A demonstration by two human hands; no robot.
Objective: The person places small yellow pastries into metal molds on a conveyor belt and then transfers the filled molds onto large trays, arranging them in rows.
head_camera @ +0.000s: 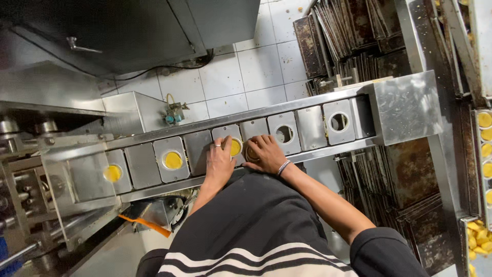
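— Where are the hands?
— Left hand (220,160) presses flat beside a yellow cake (235,147) in its conveyor (312,128) pocket; right hand (264,152) cups the next pocket, contents hidden.
— Risk?
— Fingers could catch if pockets advance.

A steel conveyor (312,128) is running slantwise across a white tiled floor (246,72). Its square plates (142,165) are lying in a row, some carrying yellow rounds (173,160), others showing empty holes (339,121). Both hands are resting on the middle plates.
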